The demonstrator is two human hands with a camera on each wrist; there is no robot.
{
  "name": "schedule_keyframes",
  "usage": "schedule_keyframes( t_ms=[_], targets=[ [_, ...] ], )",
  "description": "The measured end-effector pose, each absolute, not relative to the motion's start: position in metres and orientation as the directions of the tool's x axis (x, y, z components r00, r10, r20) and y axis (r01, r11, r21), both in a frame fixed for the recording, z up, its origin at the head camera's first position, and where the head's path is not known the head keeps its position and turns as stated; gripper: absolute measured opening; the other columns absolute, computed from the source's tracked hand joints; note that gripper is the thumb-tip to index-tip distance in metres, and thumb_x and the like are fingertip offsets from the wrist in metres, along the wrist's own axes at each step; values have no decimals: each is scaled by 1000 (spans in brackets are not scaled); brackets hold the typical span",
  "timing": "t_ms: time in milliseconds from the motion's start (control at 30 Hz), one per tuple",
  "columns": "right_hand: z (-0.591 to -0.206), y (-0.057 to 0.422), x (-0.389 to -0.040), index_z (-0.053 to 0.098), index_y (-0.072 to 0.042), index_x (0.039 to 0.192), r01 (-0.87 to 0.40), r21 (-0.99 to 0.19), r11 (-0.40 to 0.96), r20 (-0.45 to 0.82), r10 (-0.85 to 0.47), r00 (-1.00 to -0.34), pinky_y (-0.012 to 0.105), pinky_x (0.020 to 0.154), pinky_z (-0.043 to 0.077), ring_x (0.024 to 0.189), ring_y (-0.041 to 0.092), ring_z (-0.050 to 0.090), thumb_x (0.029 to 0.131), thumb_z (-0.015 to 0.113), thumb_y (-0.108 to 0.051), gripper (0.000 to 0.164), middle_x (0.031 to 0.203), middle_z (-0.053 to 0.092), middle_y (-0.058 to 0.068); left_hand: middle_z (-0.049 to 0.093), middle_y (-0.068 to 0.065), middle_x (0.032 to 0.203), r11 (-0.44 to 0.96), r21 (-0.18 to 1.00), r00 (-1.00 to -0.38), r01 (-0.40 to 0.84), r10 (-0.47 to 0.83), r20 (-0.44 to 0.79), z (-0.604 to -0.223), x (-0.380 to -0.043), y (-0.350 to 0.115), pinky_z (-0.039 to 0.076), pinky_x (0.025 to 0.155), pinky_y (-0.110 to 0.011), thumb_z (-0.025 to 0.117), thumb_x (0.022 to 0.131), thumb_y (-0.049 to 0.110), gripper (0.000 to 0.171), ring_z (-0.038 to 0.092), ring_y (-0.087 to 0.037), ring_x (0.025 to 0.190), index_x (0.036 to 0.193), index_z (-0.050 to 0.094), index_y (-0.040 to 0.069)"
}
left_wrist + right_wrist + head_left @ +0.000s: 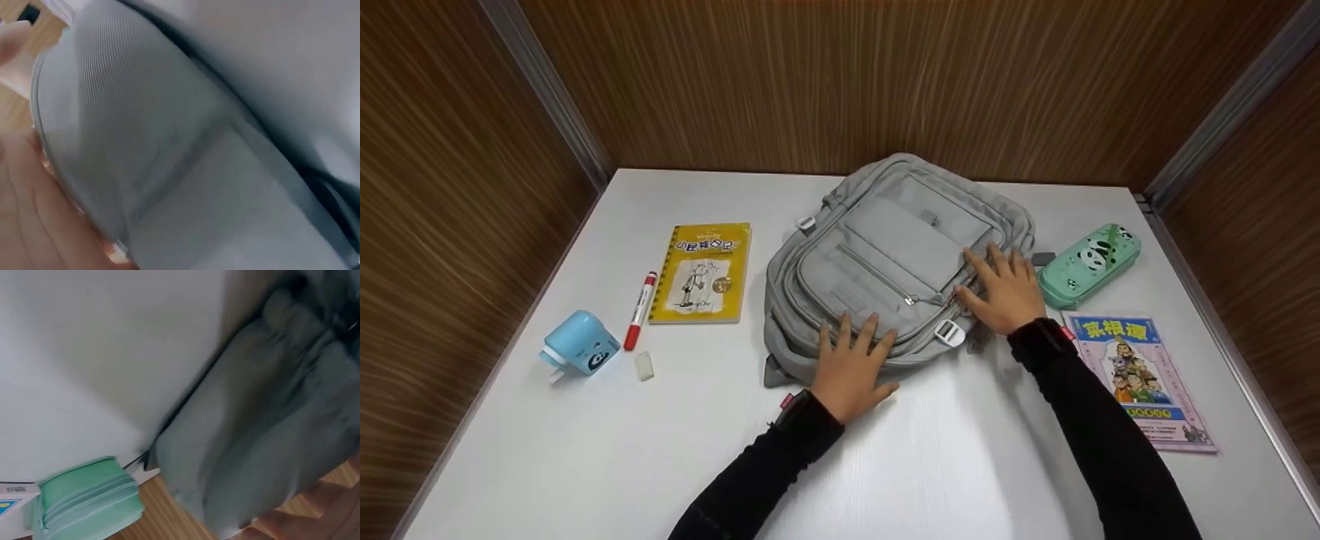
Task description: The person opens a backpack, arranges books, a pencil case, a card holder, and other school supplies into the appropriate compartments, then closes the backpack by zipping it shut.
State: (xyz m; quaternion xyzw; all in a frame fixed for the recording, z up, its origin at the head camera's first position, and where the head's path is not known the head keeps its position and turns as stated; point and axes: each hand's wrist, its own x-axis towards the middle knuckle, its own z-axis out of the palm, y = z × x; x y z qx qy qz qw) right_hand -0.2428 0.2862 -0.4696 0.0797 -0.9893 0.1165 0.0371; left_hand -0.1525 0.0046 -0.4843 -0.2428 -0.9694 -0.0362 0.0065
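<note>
While both hands were unclenched, neither closed round anything, their fingers were spread against a grey backpack (919, 244). The left hand (851, 375) rested on the edge of the bag nearest the person, its thumb held out to the side. The right hand (1006, 296) touched the bag's right side, close to an upper zip and just beyond a white strap buckle (950, 332). The backpack lay at a slant, front pockets upward, in the middle of a white table (930, 465). To its right was a green pencil case (1091, 266) with panda pictures; nearer the person lay a pink-bordered book (1140, 375), partly covered by the right sleeve (1110, 450). To the bag's left, and apart from it, lay a yellow book (701, 274), with a red-and-white marker (641, 310) just beside it. A small pale block (644, 366) and a blue container (581, 343) were near the marker's lower end. Wood-grain panels (840, 82) enclosed the table's far edge and both sides.
</note>
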Motion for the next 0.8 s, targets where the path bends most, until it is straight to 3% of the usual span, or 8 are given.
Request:
schedule_keyframes(
  t_ms=[267,800],
  targets=[
    [-477,289,-244,29,-24,155,-163,-194,967,68,-153,-986,62,120,5,146,50,19,98,42,-57,67,163,18,19,44,-1,153,895,-12,-891,446,445,96,-488,-155,5,31,112,-63,62,90,51,68,37,-37,143,151,37,32],
    [-483,280,-221,34,-17,153,-137,-214,967,105,-117,-988,62,120,7,144,49,22,97,38,-62,72,161,21,20,45,2,152,870,62,-870,489,480,114,-491,-164,-22,23,116,-64,63,92,41,57,35,-39,143,146,44,36]
  ],
)
